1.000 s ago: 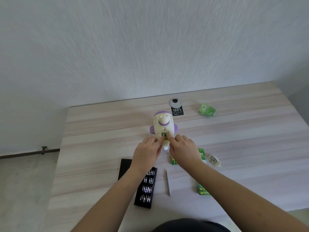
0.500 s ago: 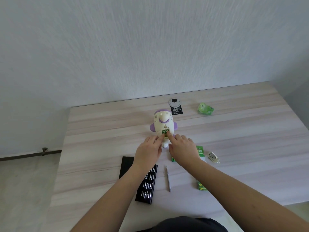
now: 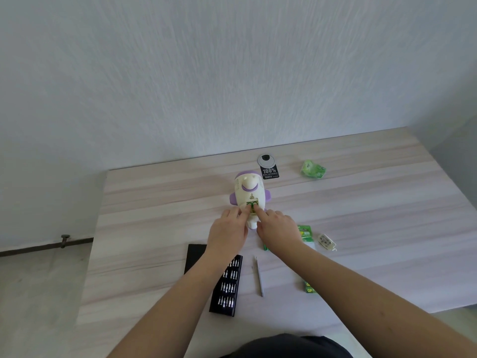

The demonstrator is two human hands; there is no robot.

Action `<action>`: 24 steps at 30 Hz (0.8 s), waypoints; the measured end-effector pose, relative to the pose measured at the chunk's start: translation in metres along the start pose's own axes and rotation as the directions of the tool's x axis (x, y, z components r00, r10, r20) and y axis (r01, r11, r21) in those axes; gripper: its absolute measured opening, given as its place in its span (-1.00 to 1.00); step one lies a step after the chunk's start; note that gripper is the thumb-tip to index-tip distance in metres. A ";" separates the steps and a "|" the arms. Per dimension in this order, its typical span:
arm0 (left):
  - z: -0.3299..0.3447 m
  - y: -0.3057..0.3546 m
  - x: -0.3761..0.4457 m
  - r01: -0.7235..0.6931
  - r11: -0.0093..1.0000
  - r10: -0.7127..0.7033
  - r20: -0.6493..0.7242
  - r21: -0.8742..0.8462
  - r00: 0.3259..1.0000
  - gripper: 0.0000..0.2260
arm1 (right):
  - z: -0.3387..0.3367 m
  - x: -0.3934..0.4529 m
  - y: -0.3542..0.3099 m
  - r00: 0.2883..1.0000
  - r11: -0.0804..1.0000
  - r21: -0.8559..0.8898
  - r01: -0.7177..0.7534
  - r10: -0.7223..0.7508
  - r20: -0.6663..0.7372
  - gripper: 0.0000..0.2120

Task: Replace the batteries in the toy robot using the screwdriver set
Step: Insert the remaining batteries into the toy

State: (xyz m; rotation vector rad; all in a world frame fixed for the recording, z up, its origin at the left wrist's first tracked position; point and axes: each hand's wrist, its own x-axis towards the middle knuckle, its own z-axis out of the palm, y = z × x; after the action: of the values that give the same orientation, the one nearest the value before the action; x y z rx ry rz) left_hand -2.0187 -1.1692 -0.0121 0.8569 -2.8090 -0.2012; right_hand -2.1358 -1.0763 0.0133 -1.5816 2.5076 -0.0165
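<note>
The white and purple toy robot [image 3: 249,192] lies on its front on the wooden table [image 3: 361,218], its battery compartment open with green batteries [image 3: 252,204] showing inside. My left hand [image 3: 228,233] rests against the robot's lower left side, fingertips at the compartment edge. My right hand [image 3: 277,229] points its index finger onto the green batteries. The thin screwdriver [image 3: 259,276] lies on the table between my forearms. The black screwdriver bit case [image 3: 228,288] lies open under my left forearm.
A green battery pack [image 3: 305,232] and another green pack [image 3: 308,288] lie right of my right hand. A small white battery cover [image 3: 326,241] sits beside them. A crumpled green wrapper [image 3: 313,169] and a black label card [image 3: 269,171] lie at the back.
Both hands stay at the robot's battery compartment; the fingertips shift slightly over the batteries. The camera view drifts a little.
</note>
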 end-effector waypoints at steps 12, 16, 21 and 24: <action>-0.007 0.002 -0.020 -0.069 0.994 0.066 -0.034 -0.081 0.997 -0.71 | 0.002 -0.046 0.032 0.983 0.959 0.244 -0.147 0.169 -0.072 -0.61; -0.009 0.005 -0.031 -0.075 0.989 0.077 0.015 -0.129 0.997 -0.83 | 0.007 -0.065 0.047 0.937 0.858 0.404 -0.316 0.348 -0.007 -0.67; -0.005 0.013 -0.040 -0.080 0.988 0.097 0.126 -0.131 0.987 -0.78 | 0.012 -0.094 0.065 0.828 0.642 0.592 -0.487 0.555 0.078 -0.76; 0.002 0.023 -0.043 -0.050 0.974 0.098 0.210 -0.223 0.973 -0.81 | 0.016 -0.112 0.073 0.797 0.592 0.600 -0.537 0.590 0.130 -0.78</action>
State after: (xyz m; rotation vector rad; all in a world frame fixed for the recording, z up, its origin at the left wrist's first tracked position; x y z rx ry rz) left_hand -1.9972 -1.1258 -0.0164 0.7170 -2.9407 -0.6135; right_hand -2.1520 -0.9424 0.0061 -0.4946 2.5511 -0.7486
